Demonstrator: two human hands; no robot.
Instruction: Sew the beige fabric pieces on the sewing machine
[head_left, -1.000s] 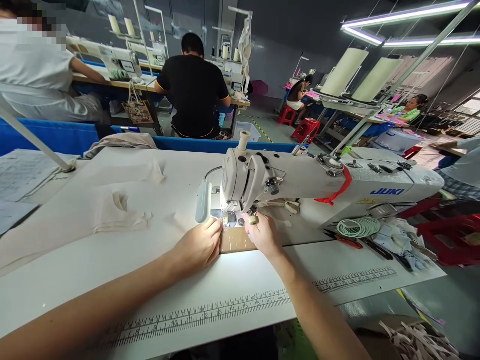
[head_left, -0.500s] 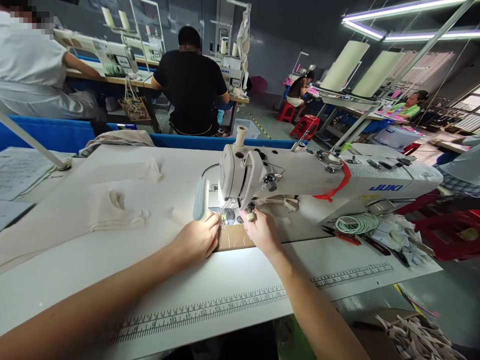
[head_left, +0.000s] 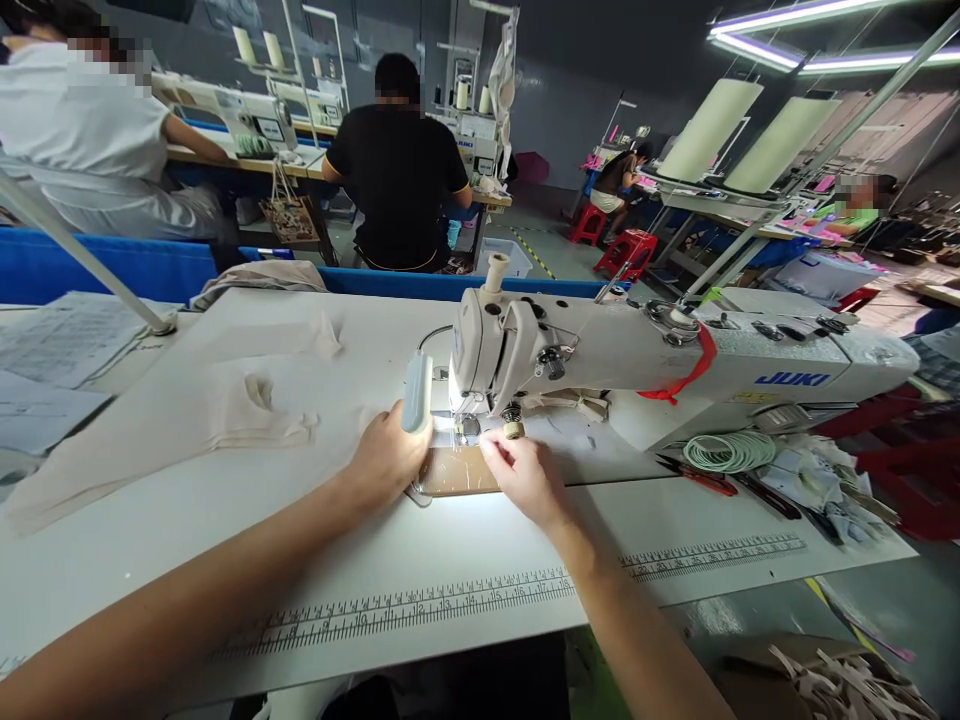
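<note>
My left hand [head_left: 390, 455] is at the left of the needle area, beside the small grey lamp [head_left: 417, 395], which hides some of its fingers. Those fingers look curled in; what they hold cannot be made out. Under this hand a thin pale loop [head_left: 421, 494] hangs over the brown plate [head_left: 461, 472]. My right hand [head_left: 525, 475] is just right of the presser foot [head_left: 469, 430], its thumb and fingertips pinched together; anything between them is too small to name. Both hands are at the head of a white sewing machine [head_left: 491, 350].
Beige fabric pieces [head_left: 259, 425] lie on the left of the table. At right are a coil of green cord [head_left: 729, 452], red-handled snips [head_left: 712, 482] and fabric scraps [head_left: 810, 480]. A printed ruler [head_left: 420, 608] runs along the front edge. Co-workers sit beyond.
My left hand has moved left, away from the needle, and now sits partly behind the lamp. My right hand stays near the presser foot. The whole view has shifted slightly.
</note>
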